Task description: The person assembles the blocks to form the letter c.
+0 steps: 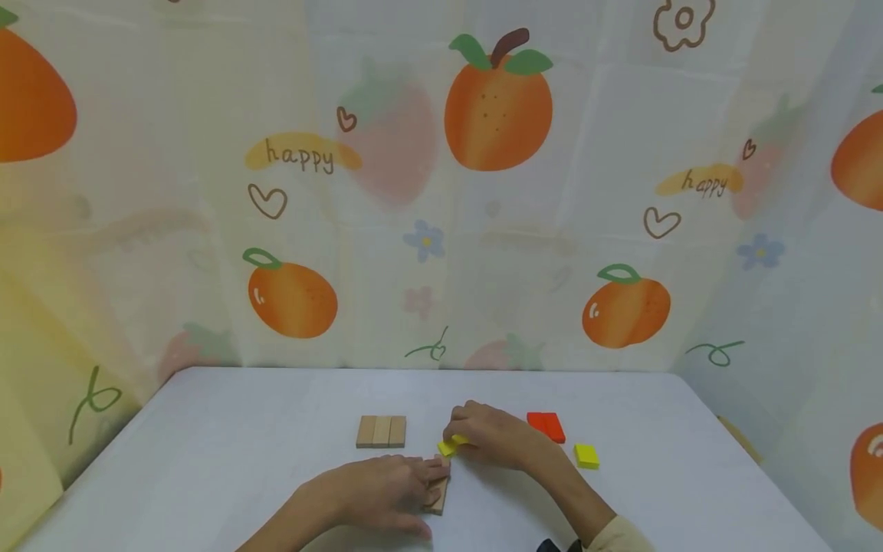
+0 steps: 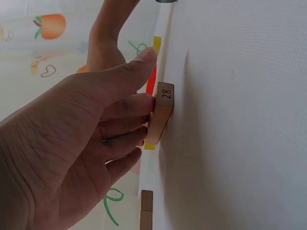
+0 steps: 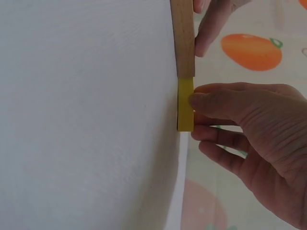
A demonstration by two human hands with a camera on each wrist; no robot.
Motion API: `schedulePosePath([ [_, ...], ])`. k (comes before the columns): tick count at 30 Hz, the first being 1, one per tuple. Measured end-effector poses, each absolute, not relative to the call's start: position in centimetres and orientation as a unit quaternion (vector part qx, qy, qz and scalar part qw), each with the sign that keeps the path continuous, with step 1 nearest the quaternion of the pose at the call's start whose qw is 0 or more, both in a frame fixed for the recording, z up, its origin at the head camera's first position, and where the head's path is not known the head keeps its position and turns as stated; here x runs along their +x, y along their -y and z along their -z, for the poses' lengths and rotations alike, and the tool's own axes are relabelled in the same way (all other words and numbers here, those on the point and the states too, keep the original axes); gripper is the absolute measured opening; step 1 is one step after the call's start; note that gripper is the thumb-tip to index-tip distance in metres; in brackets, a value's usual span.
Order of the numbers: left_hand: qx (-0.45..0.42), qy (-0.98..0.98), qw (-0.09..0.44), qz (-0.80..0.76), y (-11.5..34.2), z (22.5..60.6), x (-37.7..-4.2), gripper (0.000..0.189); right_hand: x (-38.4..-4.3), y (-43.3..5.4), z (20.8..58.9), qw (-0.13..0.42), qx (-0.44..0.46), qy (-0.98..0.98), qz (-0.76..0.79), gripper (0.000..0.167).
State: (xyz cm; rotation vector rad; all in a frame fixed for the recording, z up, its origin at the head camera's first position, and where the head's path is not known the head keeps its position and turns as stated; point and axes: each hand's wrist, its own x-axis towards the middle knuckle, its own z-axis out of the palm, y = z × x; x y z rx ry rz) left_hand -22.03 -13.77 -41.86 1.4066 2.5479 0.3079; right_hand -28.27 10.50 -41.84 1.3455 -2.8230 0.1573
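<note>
My left hand (image 1: 382, 491) rests its extended fingertips on a plain wooden block (image 1: 435, 506) lying flat on the table, the thumb held away from it. The block's end (image 2: 166, 94) bears the number 28 in the left wrist view. Across from it, my right hand (image 1: 493, 437) pinches a yellow block (image 3: 185, 108) between thumb and fingers. That yellow block sits end to end with the wooden one, right at its far end. Fingers partly cover both blocks in the head view.
Three wooden blocks (image 1: 382, 432) lie side by side at the back left. Red blocks (image 1: 546, 427) lie behind my right forearm, with another yellow block (image 1: 586, 456) to their right. A fruit-patterned curtain (image 1: 386, 299) hangs behind the white table (image 1: 228, 445).
</note>
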Motion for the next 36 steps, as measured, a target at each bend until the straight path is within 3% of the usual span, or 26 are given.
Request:
schedulePosePath([
  [15, 0.469, -0.874, 0.089, -0.091, 13.8, 41.8, -21.5, 0.052, -28.1, -10.7, 41.3, 0.015, 0.445, 0.894, -0.052, 0.020],
  [31, 0.472, -0.871, 0.096, -0.096, 13.5, 41.7, -21.8, 0.049, -27.9, -10.7, 40.9, -0.021, 0.432, 0.900, -0.049, 0.021],
  [36, 0.486, -0.866, 0.077, -0.089, 13.6, 41.6, -21.8, 0.047, -27.8, -10.7, 40.8, -0.027, 0.428, 0.902, -0.057, 0.021],
])
